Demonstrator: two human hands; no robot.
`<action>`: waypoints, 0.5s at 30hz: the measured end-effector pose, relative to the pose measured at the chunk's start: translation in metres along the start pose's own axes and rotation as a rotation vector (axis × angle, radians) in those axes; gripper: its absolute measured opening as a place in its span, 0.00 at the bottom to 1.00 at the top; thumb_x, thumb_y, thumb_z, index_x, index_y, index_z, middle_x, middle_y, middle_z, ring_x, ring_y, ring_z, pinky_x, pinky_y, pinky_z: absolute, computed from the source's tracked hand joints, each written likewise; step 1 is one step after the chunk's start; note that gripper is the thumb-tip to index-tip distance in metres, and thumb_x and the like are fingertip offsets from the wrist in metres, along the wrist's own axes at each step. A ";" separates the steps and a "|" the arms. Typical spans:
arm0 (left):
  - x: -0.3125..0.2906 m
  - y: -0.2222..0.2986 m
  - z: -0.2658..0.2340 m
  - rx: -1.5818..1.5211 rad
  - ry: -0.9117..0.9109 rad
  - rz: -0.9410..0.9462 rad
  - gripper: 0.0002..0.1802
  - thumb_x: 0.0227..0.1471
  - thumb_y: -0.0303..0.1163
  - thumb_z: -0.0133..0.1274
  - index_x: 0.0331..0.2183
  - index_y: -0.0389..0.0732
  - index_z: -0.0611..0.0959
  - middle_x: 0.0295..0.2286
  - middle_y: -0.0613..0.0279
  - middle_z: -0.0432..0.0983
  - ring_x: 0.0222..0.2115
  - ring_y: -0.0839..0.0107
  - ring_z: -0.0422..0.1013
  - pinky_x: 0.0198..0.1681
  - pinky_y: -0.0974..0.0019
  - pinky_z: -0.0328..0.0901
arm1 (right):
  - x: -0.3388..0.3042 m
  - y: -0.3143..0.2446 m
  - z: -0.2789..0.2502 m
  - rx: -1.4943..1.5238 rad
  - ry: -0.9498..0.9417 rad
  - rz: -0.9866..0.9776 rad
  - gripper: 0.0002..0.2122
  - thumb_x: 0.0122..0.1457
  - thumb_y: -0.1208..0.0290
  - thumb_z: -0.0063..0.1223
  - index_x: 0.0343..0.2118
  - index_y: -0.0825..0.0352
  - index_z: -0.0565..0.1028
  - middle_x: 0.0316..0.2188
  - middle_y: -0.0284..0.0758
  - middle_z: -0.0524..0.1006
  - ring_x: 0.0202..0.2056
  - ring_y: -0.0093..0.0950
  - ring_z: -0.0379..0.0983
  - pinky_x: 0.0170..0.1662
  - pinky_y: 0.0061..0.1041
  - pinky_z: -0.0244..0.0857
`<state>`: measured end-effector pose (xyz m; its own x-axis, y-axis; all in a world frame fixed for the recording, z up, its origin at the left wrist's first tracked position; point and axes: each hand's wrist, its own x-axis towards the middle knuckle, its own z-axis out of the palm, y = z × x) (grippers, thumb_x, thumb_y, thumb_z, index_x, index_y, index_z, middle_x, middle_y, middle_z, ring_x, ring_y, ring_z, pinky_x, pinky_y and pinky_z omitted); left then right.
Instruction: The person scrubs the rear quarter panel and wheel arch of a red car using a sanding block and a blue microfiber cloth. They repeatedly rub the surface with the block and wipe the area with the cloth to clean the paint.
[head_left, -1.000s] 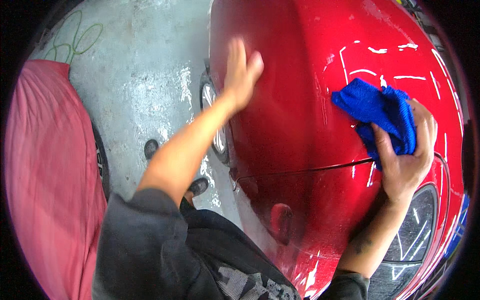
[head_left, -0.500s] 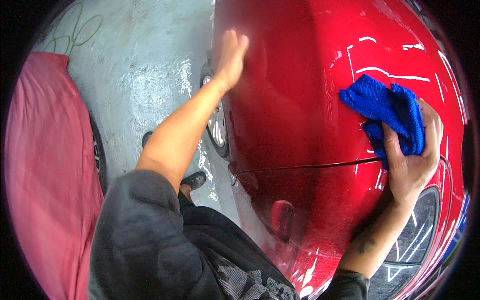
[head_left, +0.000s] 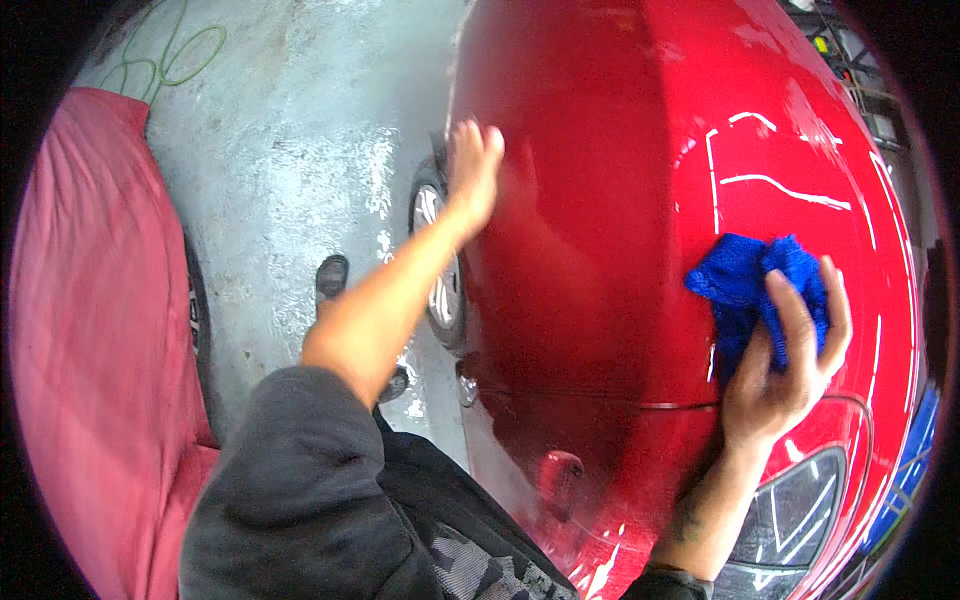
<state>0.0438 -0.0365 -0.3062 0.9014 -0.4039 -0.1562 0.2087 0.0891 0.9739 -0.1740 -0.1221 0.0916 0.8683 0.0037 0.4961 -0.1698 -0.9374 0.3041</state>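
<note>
A bright blue microfiber cloth [head_left: 735, 275] lies bunched on the glossy upper side of a red car [head_left: 600, 250]. My right hand [head_left: 785, 370] grips it, fingers spread over and around the folds against the paint. Lower on the car's side, above the wheel [head_left: 448, 290], my left hand [head_left: 473, 180] is bare, its fingers stretched out. Slight blur hides whether its palm touches the panel.
A vehicle under a dark pink cover [head_left: 110, 330] stands at the left. Between the two runs a shiny grey floor [head_left: 270, 180], with a green hose [head_left: 190, 60] at the far end. The car's door handle [head_left: 560, 475] and window [head_left: 795, 510] are near me.
Both hands have come nearer to me in view, the right one with the cloth, which has bunched differently. The view has shifted a little, and one foot appears farther forward.
</note>
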 end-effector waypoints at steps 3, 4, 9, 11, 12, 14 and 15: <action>-0.146 -0.004 0.036 0.316 -0.076 0.106 0.54 0.76 0.61 0.36 0.77 0.27 0.40 0.78 0.32 0.26 0.80 0.42 0.23 0.82 0.42 0.28 | 0.022 -0.021 0.023 -0.197 -0.049 0.007 0.19 0.53 0.76 0.64 0.47 0.48 0.91 0.62 0.40 0.81 0.65 0.47 0.74 0.69 0.48 0.61; -0.220 0.022 0.020 0.190 -0.279 0.043 0.58 0.74 0.63 0.39 0.77 0.27 0.36 0.77 0.28 0.22 0.79 0.37 0.19 0.80 0.35 0.25 | 0.020 -0.021 0.026 -0.235 -0.072 0.021 0.18 0.54 0.74 0.65 0.46 0.48 0.91 0.62 0.40 0.81 0.65 0.47 0.74 0.68 0.49 0.61; -0.059 0.029 0.007 0.086 -0.149 -0.155 0.59 0.74 0.69 0.33 0.77 0.27 0.35 0.78 0.33 0.20 0.80 0.44 0.20 0.81 0.42 0.25 | 0.083 -0.017 0.030 -0.438 -0.338 0.046 0.25 0.60 0.43 0.69 0.54 0.53 0.85 0.65 0.41 0.77 0.66 0.48 0.71 0.67 0.52 0.61; 0.091 0.014 -0.025 -0.002 -0.055 -0.116 0.56 0.76 0.67 0.31 0.77 0.27 0.37 0.79 0.36 0.23 0.80 0.48 0.22 0.82 0.48 0.25 | 0.121 -0.021 0.038 -0.414 -0.387 -0.043 0.33 0.49 0.34 0.74 0.49 0.57 0.83 0.65 0.42 0.76 0.66 0.47 0.71 0.67 0.53 0.62; 0.094 0.011 -0.021 0.022 -0.041 -0.112 0.56 0.76 0.66 0.31 0.77 0.27 0.38 0.79 0.35 0.24 0.80 0.47 0.23 0.82 0.48 0.25 | 0.124 -0.016 0.041 -0.414 -0.411 -0.064 0.33 0.48 0.36 0.76 0.48 0.57 0.83 0.65 0.42 0.77 0.65 0.48 0.71 0.66 0.52 0.62; 0.086 0.011 -0.012 0.081 -0.013 -0.098 0.55 0.76 0.65 0.32 0.77 0.28 0.40 0.79 0.35 0.25 0.80 0.47 0.23 0.82 0.48 0.25 | 0.121 0.006 0.042 -0.347 -0.413 -0.066 0.24 0.49 0.50 0.81 0.44 0.58 0.83 0.62 0.42 0.79 0.63 0.48 0.74 0.65 0.52 0.64; 0.034 0.029 -0.002 0.171 -0.084 -0.133 0.55 0.76 0.64 0.33 0.77 0.26 0.38 0.79 0.35 0.24 0.80 0.46 0.23 0.82 0.47 0.25 | 0.122 0.019 0.033 -0.322 -0.427 -0.055 0.20 0.50 0.61 0.79 0.44 0.59 0.83 0.61 0.42 0.80 0.61 0.49 0.76 0.63 0.52 0.67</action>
<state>0.0814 -0.0457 -0.2832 0.8338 -0.4769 -0.2781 0.2499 -0.1230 0.9604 -0.0562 -0.1512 0.1313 0.9808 -0.1548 0.1182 -0.1948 -0.7851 0.5879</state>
